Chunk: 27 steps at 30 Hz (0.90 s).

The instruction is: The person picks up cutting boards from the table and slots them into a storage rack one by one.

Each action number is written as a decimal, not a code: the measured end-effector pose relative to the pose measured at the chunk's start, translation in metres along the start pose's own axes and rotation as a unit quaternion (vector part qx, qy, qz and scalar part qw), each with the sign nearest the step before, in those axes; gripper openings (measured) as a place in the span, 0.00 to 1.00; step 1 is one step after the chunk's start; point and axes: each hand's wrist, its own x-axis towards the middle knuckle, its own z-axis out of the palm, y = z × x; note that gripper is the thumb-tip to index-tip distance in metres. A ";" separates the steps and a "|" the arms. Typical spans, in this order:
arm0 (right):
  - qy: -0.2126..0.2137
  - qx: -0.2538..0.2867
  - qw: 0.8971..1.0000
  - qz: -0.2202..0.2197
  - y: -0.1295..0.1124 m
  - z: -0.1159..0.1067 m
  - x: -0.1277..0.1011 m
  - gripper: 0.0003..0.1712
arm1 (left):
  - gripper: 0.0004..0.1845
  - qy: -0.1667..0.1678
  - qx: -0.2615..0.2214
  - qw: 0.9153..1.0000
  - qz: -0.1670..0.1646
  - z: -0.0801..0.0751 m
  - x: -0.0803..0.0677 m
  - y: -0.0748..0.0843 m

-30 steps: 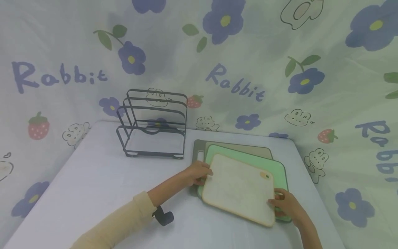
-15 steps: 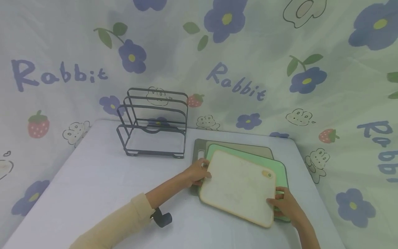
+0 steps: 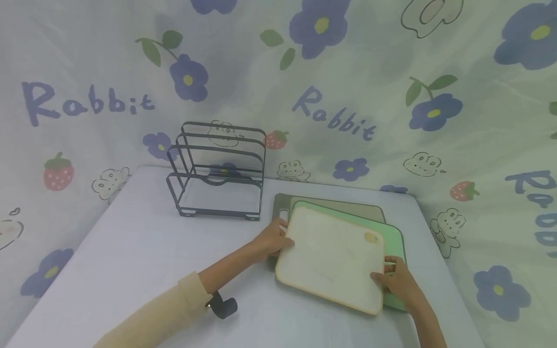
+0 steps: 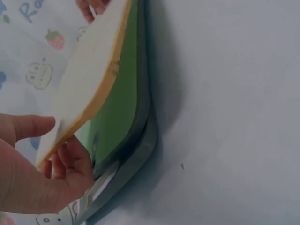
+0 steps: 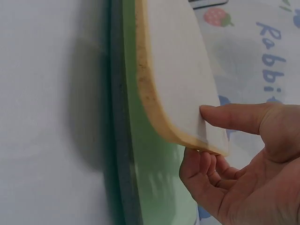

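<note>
We saw a printed cloth backdrop (image 3: 391, 72), soft and creased, hung behind and beside the work area, patterned with purple flowers, strawberries, small rabbits and the word "Rabbit". Below it lay a pale grey table (image 3: 130, 251), smooth, matt and round-cornered. On its far left part stood a dark wire rack (image 3: 217, 171) with 3 upright rounded dividers. To the right of the rack lay a stack of 3 flat, rounded-rectangle cutting boards: a grey board (image 3: 335, 204) at the bottom with a slot handle, a green board (image 3: 393, 241) on it, and a cream board (image 3: 330, 256) with a tan rim on top. The cream board was tilted up off the green one; the wrist views showed a gap beneath it, a thick tan edge and a dull, slightly stained face. We saw the left hand (image 3: 273, 238) grasping its left edge, thumb on top and fingers curled under. The right hand (image 3: 398, 282) pinched the near right corner the same way. A cream sleeve (image 3: 161, 314) covered the left forearm, with a dark strap (image 3: 222, 305) at the wrist.
</note>
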 end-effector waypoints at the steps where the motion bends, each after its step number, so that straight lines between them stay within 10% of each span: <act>1: -0.002 0.001 1.000 -0.003 -0.001 0.000 0.000 0.45 | 0.27 0.006 0.008 1.000 0.005 -0.001 -0.001 0.001; 12: 0.005 -0.001 0.999 -0.046 -0.023 0.004 -0.003 0.41 | 0.25 0.055 0.094 0.992 0.057 -0.015 -0.010 0.006; 27: 0.056 -0.022 0.987 -0.146 -0.067 -0.004 -0.012 0.39 | 0.22 0.082 0.080 0.988 0.106 -0.038 -0.032 0.038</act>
